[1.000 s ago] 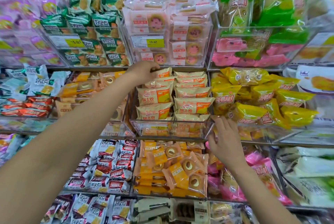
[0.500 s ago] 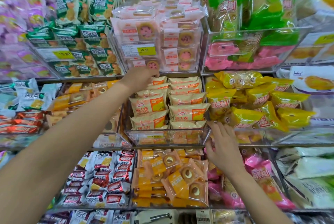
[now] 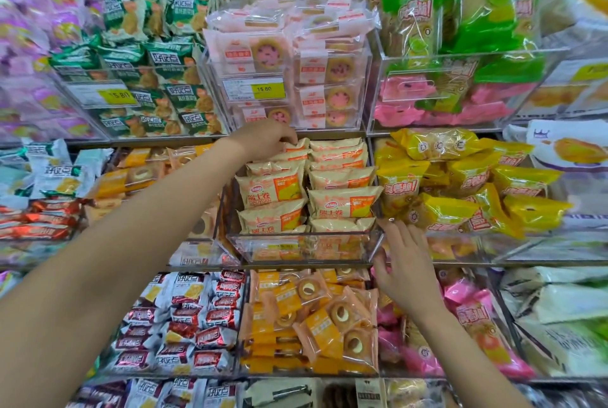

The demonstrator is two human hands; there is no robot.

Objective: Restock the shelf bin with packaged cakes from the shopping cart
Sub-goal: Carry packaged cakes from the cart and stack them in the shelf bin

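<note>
Left hand [image 3: 263, 139] still curls its fingers on the rearmost cake [image 3: 296, 146] at the far end of the clear bin [image 3: 302, 246]. Right hand [image 3: 406, 271], fingers straight, remains against the bin's near right corner. Cakes fill two rows, unchanged.

Clear acrylic shelf bin [image 3: 306, 244], mid shelf, w/ beige-orange packaged cakes [image 3: 342, 202] shingled in 2 rows.

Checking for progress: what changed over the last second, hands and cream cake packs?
Little changed. The left hand stays at the back of the clear bin, fingers curled on the rear cream cake packs. The right hand stays open against the bin's front right corner. The cake rows look unmoved.
</note>
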